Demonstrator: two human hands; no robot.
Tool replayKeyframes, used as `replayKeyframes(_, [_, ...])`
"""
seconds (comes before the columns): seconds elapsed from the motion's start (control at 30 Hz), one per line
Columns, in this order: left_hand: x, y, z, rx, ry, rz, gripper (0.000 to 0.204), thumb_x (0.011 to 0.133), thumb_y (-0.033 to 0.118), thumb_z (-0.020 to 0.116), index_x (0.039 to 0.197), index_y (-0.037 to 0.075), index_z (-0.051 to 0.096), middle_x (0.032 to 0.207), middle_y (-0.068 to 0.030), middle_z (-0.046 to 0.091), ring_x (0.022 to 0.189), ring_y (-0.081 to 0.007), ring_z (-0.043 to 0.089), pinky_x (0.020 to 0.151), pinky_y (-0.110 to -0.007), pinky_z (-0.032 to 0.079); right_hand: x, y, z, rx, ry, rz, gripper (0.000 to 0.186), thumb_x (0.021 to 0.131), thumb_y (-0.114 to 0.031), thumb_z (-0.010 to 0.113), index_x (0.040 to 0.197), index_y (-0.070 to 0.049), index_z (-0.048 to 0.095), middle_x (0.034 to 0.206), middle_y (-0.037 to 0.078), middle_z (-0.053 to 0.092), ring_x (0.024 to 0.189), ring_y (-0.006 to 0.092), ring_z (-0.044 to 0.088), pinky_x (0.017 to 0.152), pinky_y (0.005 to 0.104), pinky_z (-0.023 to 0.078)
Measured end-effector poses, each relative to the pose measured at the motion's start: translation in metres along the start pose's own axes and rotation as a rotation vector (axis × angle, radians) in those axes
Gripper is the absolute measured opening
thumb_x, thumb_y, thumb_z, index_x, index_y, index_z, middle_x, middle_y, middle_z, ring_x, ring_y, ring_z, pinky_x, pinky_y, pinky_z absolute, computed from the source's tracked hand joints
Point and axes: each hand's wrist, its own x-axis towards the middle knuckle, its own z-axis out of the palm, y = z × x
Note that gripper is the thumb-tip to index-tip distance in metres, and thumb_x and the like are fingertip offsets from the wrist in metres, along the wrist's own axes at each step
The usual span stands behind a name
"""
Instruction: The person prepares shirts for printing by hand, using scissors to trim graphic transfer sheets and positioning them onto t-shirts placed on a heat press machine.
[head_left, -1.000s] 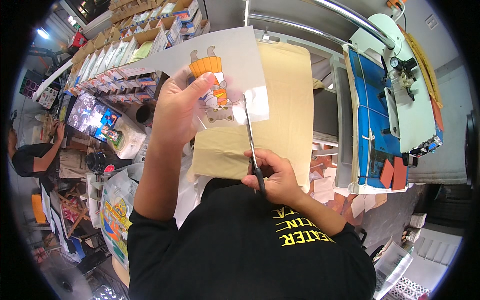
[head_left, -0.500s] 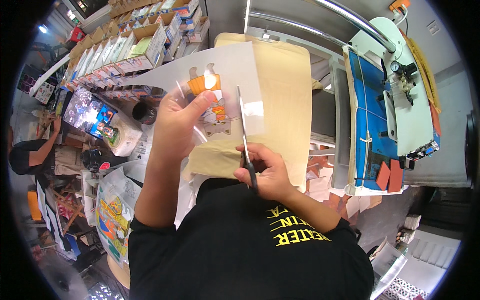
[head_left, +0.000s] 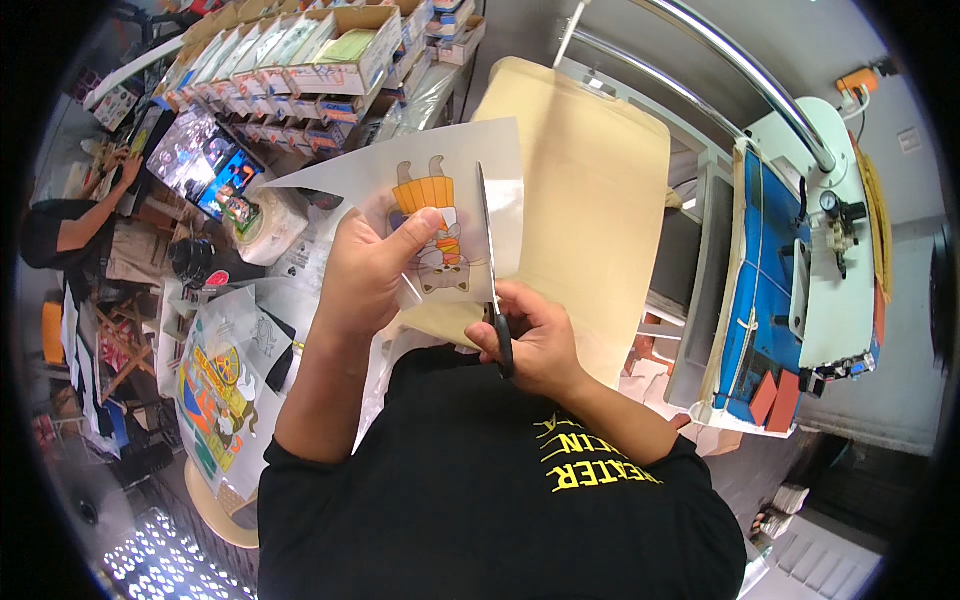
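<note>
My left hand (head_left: 368, 262) is closed on a translucent printed sheet (head_left: 497, 142), thumb over an upside-down cartoon cat (head_left: 443, 268) with orange clothing. My right hand (head_left: 534, 345) grips black-handled scissors (head_left: 489, 242), whose long metal blades point up along the sheet, right of the cat; whether they are cutting through it I cannot tell. Behind both hands lies a cream padded board (head_left: 588, 200), partly hidden by the sheet.
Stacked card boxes (head_left: 335, 75) stand top left beside a lit screen (head_left: 205, 160). A co-worker (head_left: 70, 225) works at far left. A printed sheet (head_left: 220, 400) lies lower left. A press machine with a blue platen (head_left: 760, 260) and chrome rail (head_left: 745, 75) is at right.
The sheet and both hands sit lower relative to the board, and the scissors now lie along the sheet's right part with tips higher on it. The whole view has shifted slightly.
</note>
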Motion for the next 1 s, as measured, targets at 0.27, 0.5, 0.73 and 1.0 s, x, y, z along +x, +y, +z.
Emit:
replayKeyframes(0.27, [-0.008, -0.008, -0.006, 0.039, 0.050, -0.011, 0.032, 0.095, 0.008, 0.061, 0.124, -0.004, 0.056, 0.108, -0.0106, 0.067, 0.094, -0.0158, 0.067, 0.084, -0.032, 0.055, 0.014, -0.005, 0.010, 0.073, -0.003, -0.021, 0.045, 0.087, -0.015, 0.078, 0.124, 0.001, 0.058, 0.075, 0.003, 0.066, 0.060, 0.0069, 0.060, 0.054, 0.0224, 0.047])
replayKeyframes(0.5, [0.001, 0.008, -0.022, 0.223, -0.058, -0.034, 0.035, 0.089, 0.011, 0.068, 0.119, -0.004, 0.062, 0.106, -0.0089, 0.069, 0.094, -0.0143, 0.065, 0.085, -0.031, 0.053, 0.008, -0.003, 0.000, 0.072, -0.003, 0.037, 0.040, 0.087, -0.013, 0.077, 0.121, 0.000, 0.059, 0.075, 0.002, 0.064, 0.061, 0.0062, 0.059, 0.054, 0.0223, 0.046])
replayKeyframes(0.73, [0.023, 0.067, -0.061, 0.394, -0.431, -0.277, 0.048, 0.068, 0.016, 0.075, 0.111, -0.004, 0.067, 0.100, -0.0070, 0.070, 0.087, -0.0127, 0.064, 0.080, -0.027, 0.050, -0.007, -0.005, -0.024, -0.062, -0.277, -0.064, 0.052, 0.078, -0.026, 0.087, 0.116, 0.000, 0.062, 0.073, -0.002, 0.058, 0.065, 0.0049, 0.054, 0.057, 0.0220, 0.042])
replayKeyframes(1.0, [0.036, 0.083, -0.036, 0.478, -0.457, -0.453, 0.051, 0.059, 0.009, 0.071, 0.109, -0.004, 0.066, 0.096, -0.0078, 0.071, 0.081, -0.0135, 0.066, 0.078, -0.026, 0.051, -0.014, -0.010, -0.018, -0.108, -0.241, -0.136, 0.051, 0.078, -0.023, 0.086, 0.116, 0.000, 0.062, 0.073, -0.002, 0.057, 0.063, 0.0046, 0.052, 0.056, 0.0217, 0.041])
